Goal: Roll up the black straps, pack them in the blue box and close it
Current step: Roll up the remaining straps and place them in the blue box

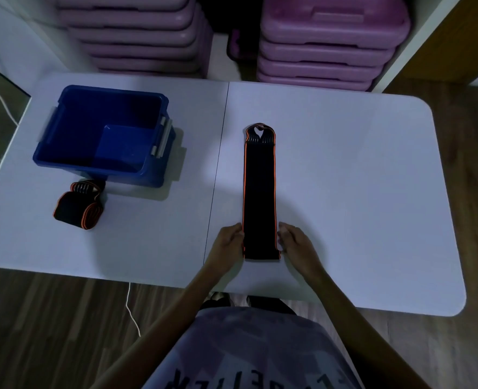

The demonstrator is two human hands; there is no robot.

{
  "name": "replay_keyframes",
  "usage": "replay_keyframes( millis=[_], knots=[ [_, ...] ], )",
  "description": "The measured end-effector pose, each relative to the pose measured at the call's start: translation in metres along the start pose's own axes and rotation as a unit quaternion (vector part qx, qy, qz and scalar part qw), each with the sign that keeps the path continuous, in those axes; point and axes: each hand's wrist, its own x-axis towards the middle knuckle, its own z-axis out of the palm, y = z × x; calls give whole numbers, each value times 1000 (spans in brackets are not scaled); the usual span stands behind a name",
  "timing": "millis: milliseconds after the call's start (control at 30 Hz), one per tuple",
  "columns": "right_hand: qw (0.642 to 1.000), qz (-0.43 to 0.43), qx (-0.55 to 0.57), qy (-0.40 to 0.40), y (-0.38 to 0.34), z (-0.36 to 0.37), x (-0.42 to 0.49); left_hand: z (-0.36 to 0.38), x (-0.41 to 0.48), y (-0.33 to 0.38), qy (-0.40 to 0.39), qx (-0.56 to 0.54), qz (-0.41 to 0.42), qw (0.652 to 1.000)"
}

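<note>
A long black strap [259, 192] with orange edges lies flat and straight on the white table [358, 192], its looped end pointing away from me. My left hand [228, 242] pinches the strap's near left edge, and my right hand [295, 242] pinches its near right edge. A second black strap [77, 209], rolled up, lies at the table's left, just in front of the blue box [63, 153]. The box stands open with grey latches on its sides, and I see nothing inside it. No lid is in view.
Stacks of purple plastic cases [330, 43] stand on the floor behind the table. A white cable [132, 313] hangs below the table's front edge. The table's seam [218, 164] runs between the box and the flat strap.
</note>
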Motion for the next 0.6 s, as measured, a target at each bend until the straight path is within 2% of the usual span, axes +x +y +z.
replay_keyframes(
  millis=[67,100,167,233,300,400,500,600],
  knots=[
    [998,-26,-47,38,8,-2,-11,-5,-4,-10,12,137,79,987],
    [991,-79,-106,36,13,-5,-16,-7,-8,-13,1,237,115,965],
    [953,-177,-245,-8,22,-9,-22,-13,-11,-21,-31,380,181,907],
    [914,-225,-333,-48,30,-10,-21,-15,-10,-24,-65,448,230,861],
    [893,-258,-366,-47,38,-8,-16,-16,-5,-32,-67,477,271,833],
    [904,-263,-334,-33,38,-7,-11,-16,0,-35,-56,449,275,848],
    [933,-227,-279,-30,29,-8,-6,-12,5,-24,-35,389,262,882],
    [953,-186,-238,-24,23,-8,4,-6,13,-23,6,368,242,898]
  ],
)
